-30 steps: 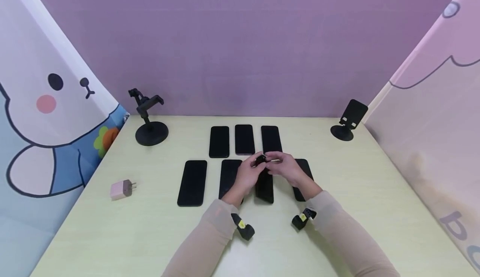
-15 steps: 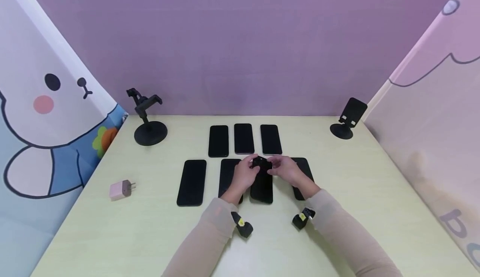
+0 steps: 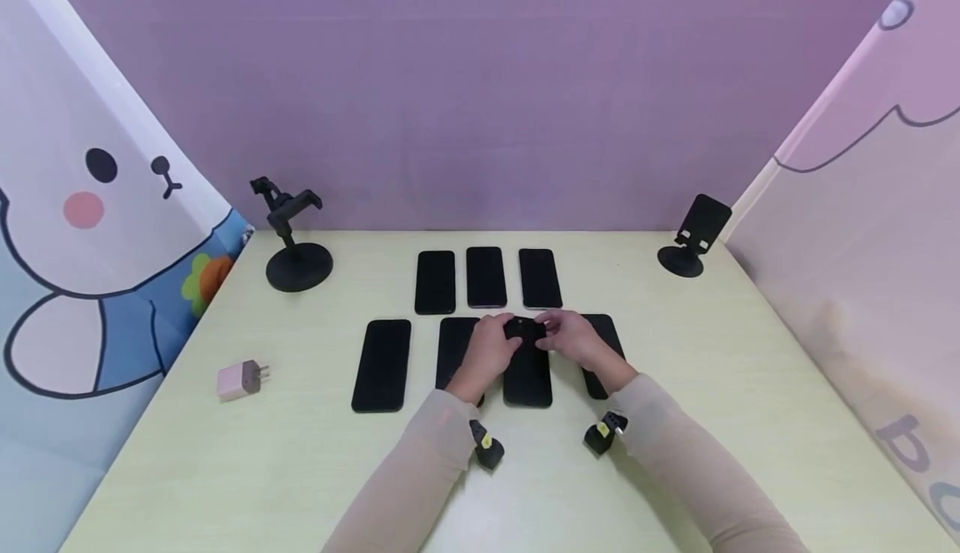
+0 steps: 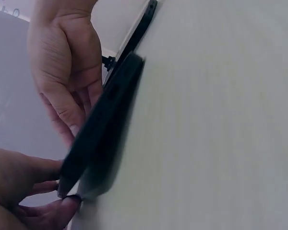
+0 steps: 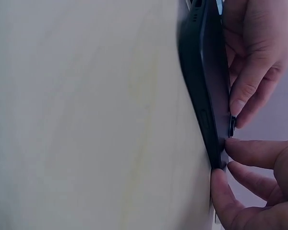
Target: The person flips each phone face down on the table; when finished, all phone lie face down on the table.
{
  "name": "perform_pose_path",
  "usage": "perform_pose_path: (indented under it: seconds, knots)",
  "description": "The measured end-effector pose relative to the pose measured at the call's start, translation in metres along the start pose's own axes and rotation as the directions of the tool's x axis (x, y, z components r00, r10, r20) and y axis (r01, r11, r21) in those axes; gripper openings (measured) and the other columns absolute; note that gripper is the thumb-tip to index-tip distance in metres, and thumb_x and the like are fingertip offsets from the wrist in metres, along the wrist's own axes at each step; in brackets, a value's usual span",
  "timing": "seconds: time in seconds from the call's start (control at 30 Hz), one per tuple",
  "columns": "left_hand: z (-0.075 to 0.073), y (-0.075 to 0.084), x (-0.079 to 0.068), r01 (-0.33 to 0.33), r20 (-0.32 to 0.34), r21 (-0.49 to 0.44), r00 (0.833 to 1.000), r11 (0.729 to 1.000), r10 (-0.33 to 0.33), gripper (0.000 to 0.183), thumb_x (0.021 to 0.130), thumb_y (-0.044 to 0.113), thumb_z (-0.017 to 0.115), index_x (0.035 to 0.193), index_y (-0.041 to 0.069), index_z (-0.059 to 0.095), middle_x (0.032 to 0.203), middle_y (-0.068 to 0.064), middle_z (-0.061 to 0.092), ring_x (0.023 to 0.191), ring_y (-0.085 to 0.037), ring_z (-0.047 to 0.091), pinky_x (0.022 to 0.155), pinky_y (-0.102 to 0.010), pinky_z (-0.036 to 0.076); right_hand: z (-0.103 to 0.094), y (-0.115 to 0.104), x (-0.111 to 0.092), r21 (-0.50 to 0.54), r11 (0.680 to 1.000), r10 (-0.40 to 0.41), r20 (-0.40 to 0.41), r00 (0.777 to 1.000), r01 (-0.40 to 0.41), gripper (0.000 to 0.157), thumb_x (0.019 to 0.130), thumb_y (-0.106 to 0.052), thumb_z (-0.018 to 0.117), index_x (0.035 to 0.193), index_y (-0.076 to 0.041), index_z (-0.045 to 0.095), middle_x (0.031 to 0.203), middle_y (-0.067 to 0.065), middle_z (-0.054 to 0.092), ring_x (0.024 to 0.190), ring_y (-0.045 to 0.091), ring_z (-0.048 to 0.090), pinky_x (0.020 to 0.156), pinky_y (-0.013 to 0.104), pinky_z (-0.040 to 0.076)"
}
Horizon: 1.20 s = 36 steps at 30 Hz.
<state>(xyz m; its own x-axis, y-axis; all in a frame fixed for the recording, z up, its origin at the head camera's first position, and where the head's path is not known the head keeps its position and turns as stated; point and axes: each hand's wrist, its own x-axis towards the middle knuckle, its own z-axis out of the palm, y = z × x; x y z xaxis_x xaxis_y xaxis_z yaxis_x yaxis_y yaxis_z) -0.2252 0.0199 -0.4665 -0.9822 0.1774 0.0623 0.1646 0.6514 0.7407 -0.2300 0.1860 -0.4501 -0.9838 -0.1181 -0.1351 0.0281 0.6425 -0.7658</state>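
A black phone point(image 3: 528, 378) lies between my hands in the front row, its far end tilted up off the table in the wrist views. My left hand point(image 3: 490, 351) pinches its far left corner, with fingers point(image 4: 45, 167) on one face and the thumb on the other. At the far right corner, my right hand point(image 3: 576, 338) pinches the phone between thumb and fingers point(image 5: 252, 151). A small dark raised piece point(image 5: 232, 125) shows near my left fingertips; I cannot tell whether it is part of the phone. My left palm is hidden in the head view.
Other black phones lie around: one point(image 3: 381, 366) at left, one point(image 3: 454, 345) under my left forearm, one point(image 3: 604, 332) by my right wrist, and a back row point(image 3: 486, 276). A phone holder point(image 3: 298, 267), a folding stand point(image 3: 703, 224) and a pink charger plug point(image 3: 240, 380) stand farther out.
The phone has been lowered from a steeper tilt, so more of its upper face shows. My hands have moved slightly down with it and keep their pinch.
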Motion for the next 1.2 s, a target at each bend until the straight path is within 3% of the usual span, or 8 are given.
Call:
perform_pose_path:
  seconds: [0.23,0.8,0.97,1.2]
  knots:
    - [-0.002,0.001,0.002,-0.003,0.015,0.079,1.0,0.997,0.002,0.04,0.087,0.012,0.073,0.124,-0.001,0.064,0.109,-0.02,0.059,0.104,-0.032,0.058,0.092,-0.041,0.047,0.001,0.0,0.003,-0.008,1.0,0.012,-0.005,1.0,-0.012,0.038,0.08,0.002,0.075,0.117,0.002,0.065,0.106,0.017,0.064,0.096,0.028,0.059,0.078,0.036,0.05]
    - [-0.008,-0.001,0.004,-0.002,0.093,0.117,0.996,0.993,-0.009,0.041,0.09,0.012,0.071,0.127,-0.002,0.062,0.112,-0.019,0.057,0.106,-0.03,0.057,0.092,-0.039,0.047,0.001,-0.006,0.006,-0.11,0.993,0.04,0.011,0.999,-0.039,0.037,0.082,-0.001,0.075,0.118,-0.001,0.066,0.108,0.017,0.063,0.094,0.027,0.06,0.077,0.036,0.05]
    - [-0.024,-0.006,0.0,-0.038,0.09,0.081,0.996,0.996,0.03,0.041,0.088,0.012,0.073,0.126,-0.001,0.063,0.104,-0.016,0.058,0.094,-0.027,0.058,0.084,-0.037,0.049,-0.002,-0.016,0.007,-0.133,0.991,0.035,0.033,0.999,-0.03,0.038,0.085,-0.005,0.073,0.121,0.0,0.064,0.115,0.02,0.061,0.099,0.03,0.059,0.08,0.039,0.05]
    - [-0.061,-0.031,-0.009,-0.069,0.006,0.024,0.998,0.997,0.069,0.038,0.09,0.008,0.07,0.125,-0.004,0.063,0.102,-0.019,0.059,0.09,-0.028,0.057,0.08,-0.041,0.048,0.004,-0.034,0.006,-0.102,0.995,-0.002,0.057,0.998,0.007,0.037,0.088,-0.008,0.07,0.123,0.0,0.063,0.12,0.019,0.058,0.101,0.031,0.06,0.079,0.039,0.051]
